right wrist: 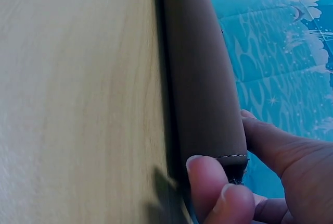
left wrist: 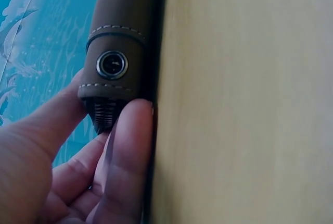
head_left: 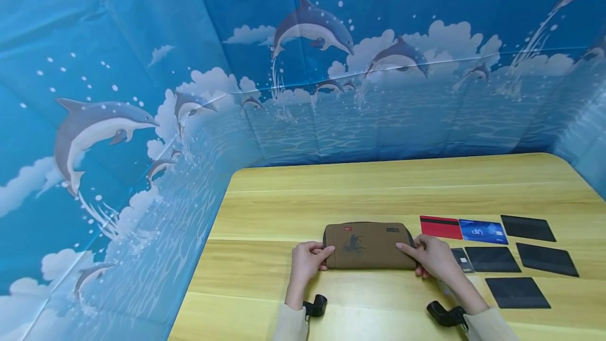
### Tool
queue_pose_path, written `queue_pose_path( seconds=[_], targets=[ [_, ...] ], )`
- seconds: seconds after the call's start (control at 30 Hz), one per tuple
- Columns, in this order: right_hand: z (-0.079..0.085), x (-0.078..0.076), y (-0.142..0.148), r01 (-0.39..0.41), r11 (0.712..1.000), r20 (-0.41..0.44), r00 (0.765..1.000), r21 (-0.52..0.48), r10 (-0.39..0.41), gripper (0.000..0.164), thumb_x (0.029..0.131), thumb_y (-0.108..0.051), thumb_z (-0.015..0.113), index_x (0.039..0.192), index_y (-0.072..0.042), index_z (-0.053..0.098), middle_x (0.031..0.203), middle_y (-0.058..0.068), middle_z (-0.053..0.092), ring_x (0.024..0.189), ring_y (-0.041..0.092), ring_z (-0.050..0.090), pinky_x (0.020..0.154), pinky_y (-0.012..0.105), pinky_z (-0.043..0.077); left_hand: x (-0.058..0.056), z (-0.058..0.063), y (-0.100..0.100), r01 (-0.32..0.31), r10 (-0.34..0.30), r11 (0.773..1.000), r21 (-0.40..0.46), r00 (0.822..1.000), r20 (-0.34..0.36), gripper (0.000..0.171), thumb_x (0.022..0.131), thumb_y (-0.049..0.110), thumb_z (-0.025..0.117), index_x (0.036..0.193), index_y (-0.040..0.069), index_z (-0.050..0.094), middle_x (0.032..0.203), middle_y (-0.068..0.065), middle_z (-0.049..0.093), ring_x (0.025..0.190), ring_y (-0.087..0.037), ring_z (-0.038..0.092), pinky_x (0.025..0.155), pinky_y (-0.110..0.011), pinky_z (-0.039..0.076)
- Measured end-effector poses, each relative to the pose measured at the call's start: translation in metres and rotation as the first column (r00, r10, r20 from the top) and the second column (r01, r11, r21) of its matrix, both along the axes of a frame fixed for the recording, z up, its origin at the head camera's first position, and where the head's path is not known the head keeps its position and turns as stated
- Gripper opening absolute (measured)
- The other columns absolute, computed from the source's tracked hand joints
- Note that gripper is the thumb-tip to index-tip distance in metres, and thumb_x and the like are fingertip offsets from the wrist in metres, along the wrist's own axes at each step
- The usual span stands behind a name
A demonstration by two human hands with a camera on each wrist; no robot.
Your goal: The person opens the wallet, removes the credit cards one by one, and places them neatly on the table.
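A brown zip wallet with a dark horse print and a small red tag lies flat in front of me in the head view. My left hand pinches its left end, thumb on top and fingers underneath. At the opposite end my right hand grips the corner the same way. The left wrist view shows a round metal snap on the wallet's stitched edge, with zipper teeth just below it. In the right wrist view, fingertips curl against the wallet's stitched end.
Right of the wallet lie a red card, a blue VIP card, a grey chip card and several black cards, on a wooden table. A dolphin-printed curtain stands behind and along the left side.
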State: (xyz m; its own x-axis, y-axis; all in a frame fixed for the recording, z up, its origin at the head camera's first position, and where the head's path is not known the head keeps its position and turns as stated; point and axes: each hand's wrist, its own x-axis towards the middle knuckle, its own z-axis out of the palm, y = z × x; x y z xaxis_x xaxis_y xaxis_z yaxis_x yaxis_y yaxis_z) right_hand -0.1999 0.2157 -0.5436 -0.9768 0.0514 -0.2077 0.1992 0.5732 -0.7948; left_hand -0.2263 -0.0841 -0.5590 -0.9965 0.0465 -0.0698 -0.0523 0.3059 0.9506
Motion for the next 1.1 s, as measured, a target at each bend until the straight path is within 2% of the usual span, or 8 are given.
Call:
queue_pose_path(
  seconds=[0.23,0.43,0.63,0.83,1.1],
  targets=[
    [0.002,0.001,0.0,0.004,0.998,-0.02,1.0,0.057,-0.003,0.049,0.084,-0.049,0.068,0.069,-0.006,0.049,0.048,0.003,0.053,0.04,0.016,0.054,0.04,0.029,0.044,0.001,0.004,0.0,0.005,-0.005,0.999,-0.038,1.0,-0.002,0.027,0.081,0.022,0.077,0.092,-0.002,0.071,0.066,0.0,0.066,0.045,-0.014,0.061,0.045,-0.028,0.052],
    [0.004,0.005,0.0,0.022,0.987,-0.053,0.998,0.161,-0.014,0.054,0.08,-0.058,0.067,0.06,-0.01,0.051,0.046,0.001,0.051,0.041,0.016,0.051,0.042,0.028,0.034,0.002,0.006,-0.001,0.013,-0.013,0.999,-0.053,1.0,0.002,0.025,0.081,0.022,0.077,0.091,-0.001,0.072,0.065,0.001,0.065,0.046,-0.015,0.062,0.046,-0.027,0.052],
    [0.01,0.012,0.002,0.015,0.968,-0.115,0.993,0.25,0.014,0.049,0.084,-0.057,0.063,0.071,-0.01,0.057,0.051,-0.003,0.05,0.045,0.015,0.049,0.045,0.03,0.032,0.003,0.01,-0.004,0.037,-0.037,0.999,-0.02,0.999,0.014,0.023,0.081,0.015,0.076,0.095,-0.003,0.072,0.069,-0.001,0.066,0.05,-0.018,0.063,0.05,-0.028,0.053],
    [0.014,0.016,0.004,0.001,0.964,-0.101,0.995,0.267,0.027,0.053,0.086,-0.058,0.06,0.083,-0.005,0.062,0.061,-0.003,0.051,0.052,0.015,0.047,0.046,0.03,0.033,0.004,0.011,-0.007,0.051,-0.051,0.999,-0.012,0.999,0.009,0.025,0.081,0.012,0.076,0.1,-0.004,0.071,0.072,-0.001,0.067,0.054,-0.017,0.064,0.052,-0.028,0.054],
    [0.014,0.021,0.004,0.032,0.953,-0.118,0.993,0.302,0.004,0.05,0.085,-0.056,0.062,0.083,-0.006,0.064,0.062,-0.003,0.05,0.054,0.016,0.047,0.047,0.03,0.033,0.007,0.009,-0.007,0.055,-0.055,0.998,-0.013,0.998,0.001,0.028,0.081,0.011,0.075,0.104,-0.005,0.069,0.075,-0.003,0.069,0.055,-0.016,0.065,0.052,-0.027,0.054]
  ],
)
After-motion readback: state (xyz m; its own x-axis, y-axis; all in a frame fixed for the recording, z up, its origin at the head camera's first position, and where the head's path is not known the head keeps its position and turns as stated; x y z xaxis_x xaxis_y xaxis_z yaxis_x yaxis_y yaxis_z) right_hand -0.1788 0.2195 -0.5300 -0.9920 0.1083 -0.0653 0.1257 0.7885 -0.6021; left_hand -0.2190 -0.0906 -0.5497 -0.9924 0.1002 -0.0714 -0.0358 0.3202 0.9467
